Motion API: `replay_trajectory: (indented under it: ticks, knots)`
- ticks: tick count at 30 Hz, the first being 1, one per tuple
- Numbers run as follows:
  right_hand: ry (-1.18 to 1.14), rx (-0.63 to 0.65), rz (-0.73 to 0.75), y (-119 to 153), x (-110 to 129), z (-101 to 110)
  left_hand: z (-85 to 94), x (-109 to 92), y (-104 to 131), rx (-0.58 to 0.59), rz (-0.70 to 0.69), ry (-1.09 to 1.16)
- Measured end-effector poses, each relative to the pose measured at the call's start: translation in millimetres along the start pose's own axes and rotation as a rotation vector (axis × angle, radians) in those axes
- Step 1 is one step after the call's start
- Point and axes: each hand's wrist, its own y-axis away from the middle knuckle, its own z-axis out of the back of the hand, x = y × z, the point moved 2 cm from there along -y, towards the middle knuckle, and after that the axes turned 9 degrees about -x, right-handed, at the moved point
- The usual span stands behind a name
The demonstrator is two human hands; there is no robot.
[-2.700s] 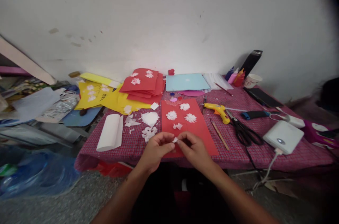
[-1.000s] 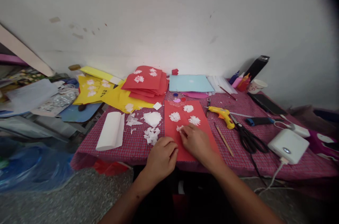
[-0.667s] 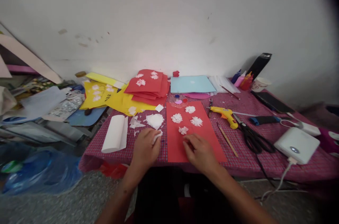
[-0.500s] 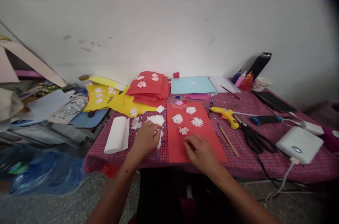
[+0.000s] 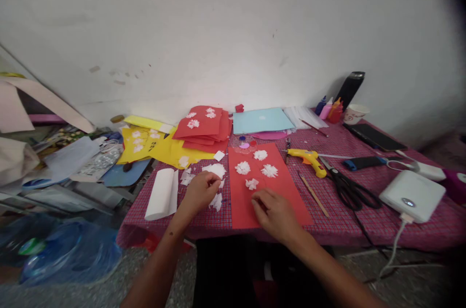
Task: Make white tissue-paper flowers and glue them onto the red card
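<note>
A red paper sheet (image 5: 269, 206) lies before me, bearing several white crumpled paper flowers; the lowest flower (image 5: 251, 184) is smaller and looser than the others. My right hand (image 5: 274, 213) rests low on the sheet, just below that flower, its fingers curled together. Whether anything sits between them is hidden. To the left, my left hand (image 5: 201, 190) hovers at a pile of white paper pieces (image 5: 215, 169), thumb and fingers pinched. What the pinch holds, if anything, is too small to make out. A torn white scrap (image 5: 216, 202) lies beside its fingertips.
A white paper roll (image 5: 160, 194) lies at left. Rightward are a wooden stick (image 5: 315, 196), a yellow glue gun (image 5: 307, 157), black scissors (image 5: 349, 186) and a white power box (image 5: 411, 196). Behind stand red cards (image 5: 204, 128), blue paper (image 5: 265, 121) and a paint palette (image 5: 238, 147).
My left hand has shifted slightly, uncovering more of the white scrap beside it. My right hand stays by the lowest flower. The whole view has tilted a little.
</note>
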Motion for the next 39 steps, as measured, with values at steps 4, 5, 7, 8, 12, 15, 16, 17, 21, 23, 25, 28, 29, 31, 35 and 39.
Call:
replay_trajectory:
  ticks: [4,5,7,8,12,15,16,17,21,23,25,28,29,31,35,39]
  knots:
    - [-0.071,-0.039,-0.026,-0.9,0.0,2.2,2.5,-0.2,3.3,-0.034,0.129,0.188]
    - [-0.093,-0.041,-0.034,-1.7,1.6,2.7,2.8,-0.6,4.8,-0.041,0.132,0.194]
    - [-0.145,-0.031,-0.053,-4.4,7.9,2.7,3.3,-1.3,8.2,-0.057,0.119,0.180]
    - [-0.176,-0.023,-0.067,-6.7,12.2,1.9,3.6,-1.3,9.8,-0.067,0.115,0.175]
    - [-0.307,0.018,-0.137,-21.9,31.7,-8.8,4.5,1.8,15.0,-0.091,0.166,0.245]
    - [-0.455,-0.003,-0.239,-36.5,41.6,-23.4,5.0,5.9,17.5,-0.114,0.229,0.339]
    - [-0.514,-0.009,-0.284,-41.0,43.6,-29.2,4.9,7.0,18.2,-0.122,0.246,0.363]
    - [-0.567,-0.012,-0.331,-45.0,45.3,-35.0,4.6,7.9,18.8,-0.128,0.258,0.384]
    - [-0.627,-0.007,-0.466,-56.3,50.3,-53.6,0.8,9.6,21.9,-0.132,0.259,0.450]
    - [-0.607,0.003,-0.498,-59.2,51.9,-57.9,-2.4,10.0,24.0,-0.125,0.241,0.478]
    - [-0.596,-0.022,-0.504,-61.0,52.7,-58.3,-5.7,10.0,26.1,-0.109,0.221,0.475]
    - [-0.641,-0.053,-0.498,-62.3,53.0,-55.8,-8.4,8.0,27.8,-0.108,0.169,0.359]
    - [-0.669,-0.049,-0.501,-62.4,53.1,-55.2,-8.4,6.8,27.8,-0.119,0.140,0.296]
    - [-0.722,-0.031,-0.509,-62.6,53.7,-54.3,-7.7,4.1,27.4,-0.144,0.074,0.170]
    - [-0.769,0.001,-0.528,-61.0,53.7,-53.1,-4.1,0.8,27.5,-0.174,-0.026,0.012]
    - [-0.600,-0.035,-0.372,-55.3,51.5,-45.3,4.6,-3.3,32.3,-0.268,-0.035,0.067]
